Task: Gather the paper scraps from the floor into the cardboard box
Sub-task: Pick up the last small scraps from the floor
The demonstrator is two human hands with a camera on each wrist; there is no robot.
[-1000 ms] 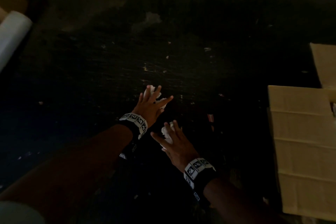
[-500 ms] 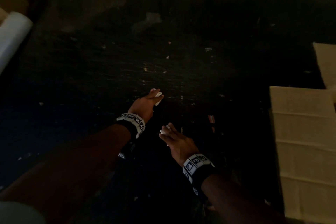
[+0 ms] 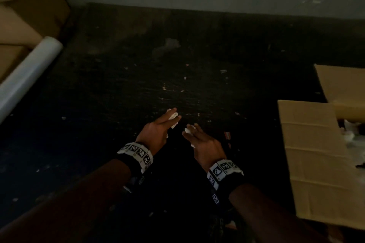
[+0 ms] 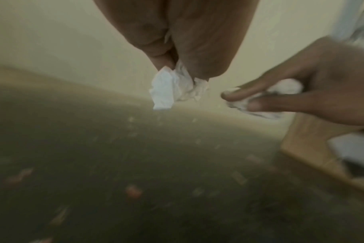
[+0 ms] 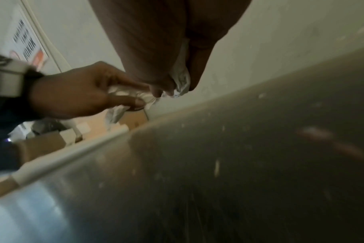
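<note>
Your left grip (image 3: 158, 133) pinches a crumpled paper scrap (image 4: 172, 88); your right grip (image 3: 203, 144) clutches another wad (image 4: 280, 92) (both white). They hover side by side above the dark floor (image 3: 98, 124), the cardboard box (image 3: 312, 160) to your right.

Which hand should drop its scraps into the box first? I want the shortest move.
Right. Both hands hold crumpled paper, but the right hand is nearer the cardboard box than the left hand.
</note>
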